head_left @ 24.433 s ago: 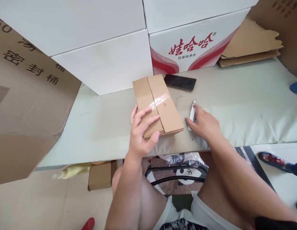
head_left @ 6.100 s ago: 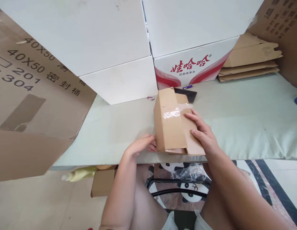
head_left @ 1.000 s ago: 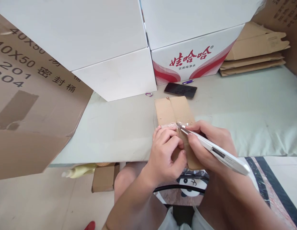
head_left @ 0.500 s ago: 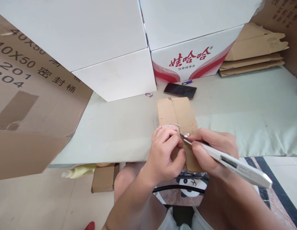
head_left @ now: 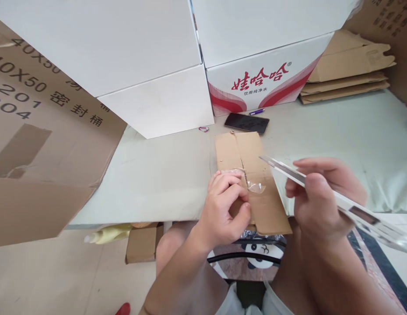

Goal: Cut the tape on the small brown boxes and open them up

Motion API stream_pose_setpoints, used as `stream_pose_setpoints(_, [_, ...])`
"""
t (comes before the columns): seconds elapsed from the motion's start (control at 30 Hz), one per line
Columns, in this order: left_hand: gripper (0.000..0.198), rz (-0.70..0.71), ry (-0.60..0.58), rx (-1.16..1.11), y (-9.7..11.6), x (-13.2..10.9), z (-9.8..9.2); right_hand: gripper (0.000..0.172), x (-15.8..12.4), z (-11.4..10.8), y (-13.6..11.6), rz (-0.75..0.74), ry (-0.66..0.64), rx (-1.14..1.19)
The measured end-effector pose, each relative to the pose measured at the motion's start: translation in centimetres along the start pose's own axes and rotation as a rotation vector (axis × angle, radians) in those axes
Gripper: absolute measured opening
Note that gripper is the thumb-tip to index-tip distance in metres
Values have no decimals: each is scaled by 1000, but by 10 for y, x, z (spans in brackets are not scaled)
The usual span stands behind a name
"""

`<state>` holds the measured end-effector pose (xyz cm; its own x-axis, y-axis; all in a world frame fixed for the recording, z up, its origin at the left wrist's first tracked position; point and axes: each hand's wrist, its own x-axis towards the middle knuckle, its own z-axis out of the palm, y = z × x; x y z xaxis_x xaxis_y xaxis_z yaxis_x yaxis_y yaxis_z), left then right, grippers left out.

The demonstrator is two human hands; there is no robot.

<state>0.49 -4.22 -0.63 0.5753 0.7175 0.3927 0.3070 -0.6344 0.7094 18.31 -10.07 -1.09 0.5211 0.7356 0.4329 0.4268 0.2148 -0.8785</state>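
A small cardboard box [head_left: 246,151], flattish and brown, lies at the table's front edge with a seam running along its top. A loose scrap of clear tape [head_left: 257,187] sticks up beside the seam. Curled fingers of my left hand [head_left: 225,210] press on the box's left half and hold it down. Off to the right, my right hand [head_left: 324,197] grips a white utility knife [head_left: 343,201]. Its blade points up and left, above the box's right side and apart from the seam. The far end of the knife is blurred.
A black phone [head_left: 247,123], a purple pen [head_left: 256,112] and a small carabiner [head_left: 204,129] lie behind the box on the table [head_left: 164,175]. White cartons [head_left: 157,103] stand at the back. A big brown carton [head_left: 59,144] is at left, folded cardboard [head_left: 351,65] back right.
My right hand has drawn the knife away from the seam, up and to the right. The box's right part has shifted outward, and the tape scrap shows more. My left hand stays nearly still.
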Motion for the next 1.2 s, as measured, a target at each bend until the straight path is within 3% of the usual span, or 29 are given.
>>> stream_pose_setpoints(0.07, [6,10,15,-8,-2,0,-1,23,3,5,2,-61,-20,95])
stream_pose_setpoints(0.17, [7,25,37,-34,-5,0,-3,11,9,7,-1,-143,-258,-20])
stream_pose_setpoints(0.23, [7,16,31,-42,-6,0,-6,6,12,8,-4,-116,-368,-96])
stream_pose_setpoints(0.37, [5,-4,-30,-27,-8,0,-12,18,12,9,-7,-10,-392,-146])
stream_pose_setpoints(0.53, [8,-1,-110,-26,-10,-1,-18,35,12,10,-7,-84,-470,-130])
stream_pose_setpoints(0.67, [32,108,-222,-33,-14,-2,-22,24,12,12,-6,-86,-454,-121])
stream_pose_setpoints(0.77, [39,161,-233,-52,-17,-2,-22,16,12,13,-3,-51,-436,-153])
stream_pose_setpoints(0.93, [33,204,-126,-101,-20,-1,-20,21,13,12,3,-119,-442,-164])
stream_pose_setpoints(1.2, [30,328,141,-165,-30,-1,-23,25,13,12,4,-131,-431,-167])
